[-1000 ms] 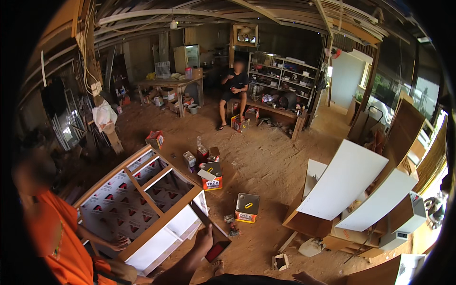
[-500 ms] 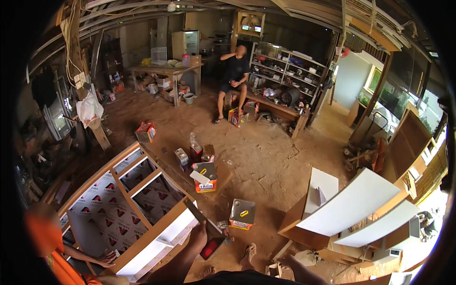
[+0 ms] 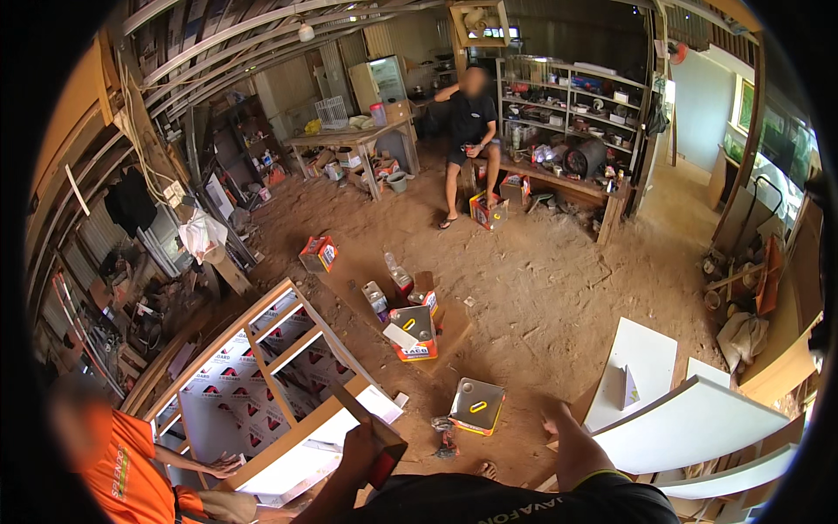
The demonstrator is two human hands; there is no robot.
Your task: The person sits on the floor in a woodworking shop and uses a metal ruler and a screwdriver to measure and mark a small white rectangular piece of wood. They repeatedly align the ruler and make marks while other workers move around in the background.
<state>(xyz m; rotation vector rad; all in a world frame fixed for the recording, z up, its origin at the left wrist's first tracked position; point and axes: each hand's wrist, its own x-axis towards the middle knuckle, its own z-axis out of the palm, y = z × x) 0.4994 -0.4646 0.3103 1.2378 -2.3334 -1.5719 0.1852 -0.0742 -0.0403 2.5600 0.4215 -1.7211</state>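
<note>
My left hand (image 3: 358, 447) grips a narrow brown wooden piece (image 3: 367, 417) with a red area at its lower end; its exact kind is unclear. It is beside the white side of a cabinet frame (image 3: 301, 432) lying on the ground, lined with patterned white sheet. My right hand (image 3: 552, 419) reaches forward above the dirt floor, left of the white panels; its fingers are blurred and no object shows in it. Between my hands stands a square tin (image 3: 478, 406) with a yellow handle.
A co-worker in an orange shirt (image 3: 131, 463) rests a hand on the cabinet frame. Several tins and bottles stand ahead, one tin (image 3: 410, 330) topped by a white piece. White curved panels (image 3: 698, 428) lie at right. Another person (image 3: 476, 122) sits at the back by shelves.
The view has shifted, so the room appears lower and further right. My right hand has come forward and up over the floor. The wooden piece stays in my left hand, now closer to me.
</note>
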